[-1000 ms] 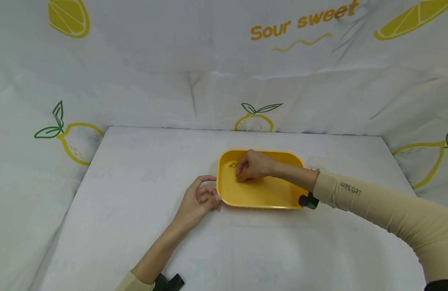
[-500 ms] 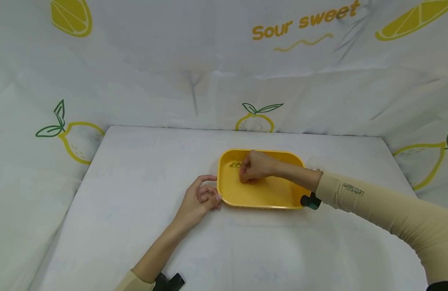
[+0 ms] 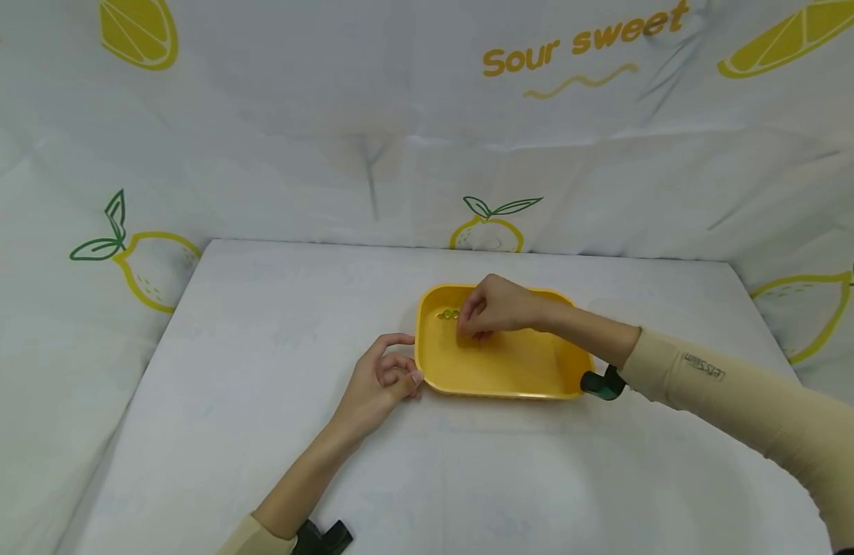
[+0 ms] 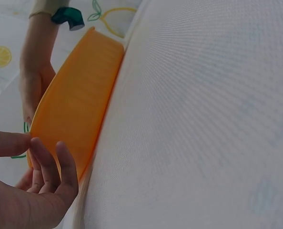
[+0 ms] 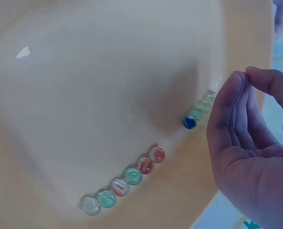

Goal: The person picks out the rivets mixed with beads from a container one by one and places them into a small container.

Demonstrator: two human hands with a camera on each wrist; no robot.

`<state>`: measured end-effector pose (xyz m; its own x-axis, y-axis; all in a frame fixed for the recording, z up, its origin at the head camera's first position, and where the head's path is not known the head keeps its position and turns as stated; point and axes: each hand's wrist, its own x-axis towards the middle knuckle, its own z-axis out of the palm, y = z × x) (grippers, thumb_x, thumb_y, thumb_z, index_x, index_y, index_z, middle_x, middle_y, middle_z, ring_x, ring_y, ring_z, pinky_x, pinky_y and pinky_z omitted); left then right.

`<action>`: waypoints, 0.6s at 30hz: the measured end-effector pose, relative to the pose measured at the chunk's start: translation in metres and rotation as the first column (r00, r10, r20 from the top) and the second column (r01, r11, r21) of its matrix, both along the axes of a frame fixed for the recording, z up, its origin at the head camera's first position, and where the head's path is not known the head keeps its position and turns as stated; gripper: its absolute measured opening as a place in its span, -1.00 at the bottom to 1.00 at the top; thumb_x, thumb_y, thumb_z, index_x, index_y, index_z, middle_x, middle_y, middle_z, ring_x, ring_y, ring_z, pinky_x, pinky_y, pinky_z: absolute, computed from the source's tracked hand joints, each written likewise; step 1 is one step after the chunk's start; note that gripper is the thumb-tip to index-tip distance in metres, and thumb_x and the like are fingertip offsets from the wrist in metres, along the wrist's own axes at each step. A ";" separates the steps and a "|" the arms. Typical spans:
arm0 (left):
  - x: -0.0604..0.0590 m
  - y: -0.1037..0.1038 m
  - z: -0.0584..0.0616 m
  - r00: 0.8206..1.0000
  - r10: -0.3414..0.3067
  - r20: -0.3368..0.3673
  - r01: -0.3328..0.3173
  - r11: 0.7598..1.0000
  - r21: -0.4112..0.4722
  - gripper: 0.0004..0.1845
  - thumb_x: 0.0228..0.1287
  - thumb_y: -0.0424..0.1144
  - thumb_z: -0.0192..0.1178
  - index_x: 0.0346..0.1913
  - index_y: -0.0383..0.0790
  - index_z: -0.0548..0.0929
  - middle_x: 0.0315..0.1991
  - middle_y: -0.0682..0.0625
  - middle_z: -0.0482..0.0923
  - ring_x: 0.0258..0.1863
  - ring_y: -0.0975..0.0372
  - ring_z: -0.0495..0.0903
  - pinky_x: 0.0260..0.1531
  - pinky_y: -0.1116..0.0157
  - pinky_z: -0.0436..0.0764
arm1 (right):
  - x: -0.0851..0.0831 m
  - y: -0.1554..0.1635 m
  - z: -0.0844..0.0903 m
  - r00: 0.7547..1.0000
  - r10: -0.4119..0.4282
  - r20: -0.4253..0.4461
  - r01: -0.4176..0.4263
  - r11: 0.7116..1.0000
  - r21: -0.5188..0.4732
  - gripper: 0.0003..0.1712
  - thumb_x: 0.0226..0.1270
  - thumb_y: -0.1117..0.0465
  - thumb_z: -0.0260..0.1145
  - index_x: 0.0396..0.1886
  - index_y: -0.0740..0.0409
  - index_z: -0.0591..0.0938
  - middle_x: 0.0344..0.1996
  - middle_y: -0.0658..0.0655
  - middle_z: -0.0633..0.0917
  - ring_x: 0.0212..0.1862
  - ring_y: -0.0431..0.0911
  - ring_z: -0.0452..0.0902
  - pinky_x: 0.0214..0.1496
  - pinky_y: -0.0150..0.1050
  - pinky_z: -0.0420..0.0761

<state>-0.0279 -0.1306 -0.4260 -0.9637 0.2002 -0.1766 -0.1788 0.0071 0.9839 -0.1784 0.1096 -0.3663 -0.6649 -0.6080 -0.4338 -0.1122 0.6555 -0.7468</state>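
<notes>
A shallow yellow tray lies on the white table, with glass marbles in it. My left hand rests against its left side, fingertips at the outer wall and rim. Over the tray's inside is my right hand, fingers bent and thumb meeting the index fingertip; nothing shows between them. In the right wrist view, clear, red and green marbles form a row along the tray's edge. A shorter row with a blue marble at its end runs partly behind the right fingers. Two greenish marbles show in the head view.
The white-covered table extends around the tray. Behind it hangs a white cloth with lemon prints. A dark wrist device sits on the right forearm, close to the tray's right corner.
My right hand has shifted slightly right and lifted at the wrist, uncovering another greenish marble to its left. My left hand and the tray have stayed in place.
</notes>
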 end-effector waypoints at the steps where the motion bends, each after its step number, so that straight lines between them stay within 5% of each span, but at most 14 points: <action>1: 0.000 0.000 0.000 1.000 -0.001 0.000 0.001 1.000 0.001 -0.39 0.40 -0.47 0.32 0.46 -0.24 0.42 -0.20 -0.14 0.68 -0.33 0.14 0.71 -0.16 0.34 0.75 | 0.000 0.001 0.002 1.000 -0.010 0.002 0.010 1.000 -0.010 -0.86 0.39 0.27 0.48 -0.19 0.29 0.82 -0.29 0.23 0.87 -0.34 -0.16 0.77 -0.12 -0.20 0.86; 9: 0.000 0.000 0.000 1.000 0.000 0.001 0.000 1.000 0.004 -0.39 0.40 -0.47 0.31 0.46 -0.25 0.41 -0.22 -0.07 0.67 -0.34 0.13 0.71 -0.16 0.33 0.76 | 0.002 0.006 0.023 0.998 -0.068 0.006 0.069 0.995 -0.070 -0.86 0.38 0.22 0.52 -0.16 0.20 0.83 -0.18 0.32 0.87 -0.26 -0.07 0.78 -0.06 -0.20 0.86; 18: 0.000 0.001 0.001 1.000 0.006 0.007 -0.006 1.000 -0.006 -0.38 0.39 -0.47 0.31 0.47 -0.22 0.42 -0.22 -0.05 0.68 -0.33 0.11 0.70 -0.16 0.33 0.75 | 0.008 0.014 0.041 0.995 -0.094 -0.025 0.092 0.992 -0.089 -0.81 0.40 0.13 0.55 -0.15 0.17 0.83 -0.30 0.09 0.87 -0.24 -0.04 0.78 -0.06 -0.20 0.84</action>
